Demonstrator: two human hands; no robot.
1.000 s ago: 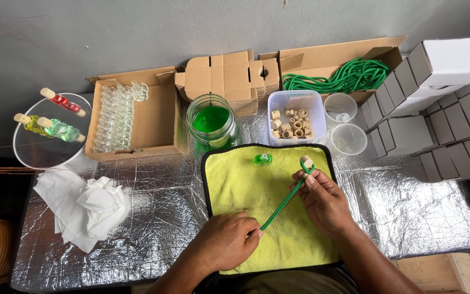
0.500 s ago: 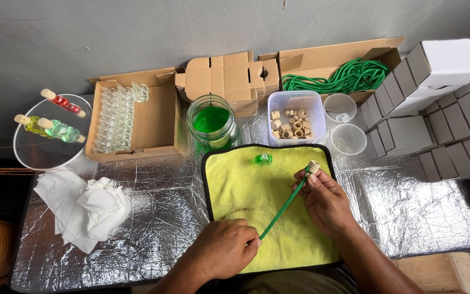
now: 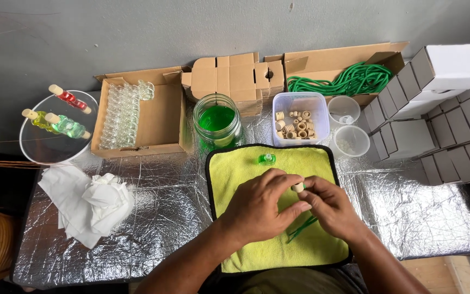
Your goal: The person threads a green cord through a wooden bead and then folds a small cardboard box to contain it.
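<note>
My left hand (image 3: 259,209) and my right hand (image 3: 330,207) meet over the yellow cloth (image 3: 246,174). Together they pinch a small pale wooden cap (image 3: 298,187) between fingertips. A thin green cord (image 3: 302,228) hangs from under my right hand onto the cloth. A small bottle of green liquid (image 3: 266,159) lies on the cloth's far edge, apart from both hands.
Behind the cloth stand a jar of green liquid (image 3: 217,122), a plastic tub of wooden rings (image 3: 299,121) and two small clear cups (image 3: 349,128). A cardboard tray of empty glass bottles (image 3: 123,117), coiled green cord (image 3: 349,81), white boxes (image 3: 441,103), crumpled tissue (image 3: 91,201) and a clear bowl (image 3: 44,147) surround them.
My left hand has moved up and right from the cord's lower end to join my right hand at the wooden cap. The green cord now lies lower, under my right hand.
</note>
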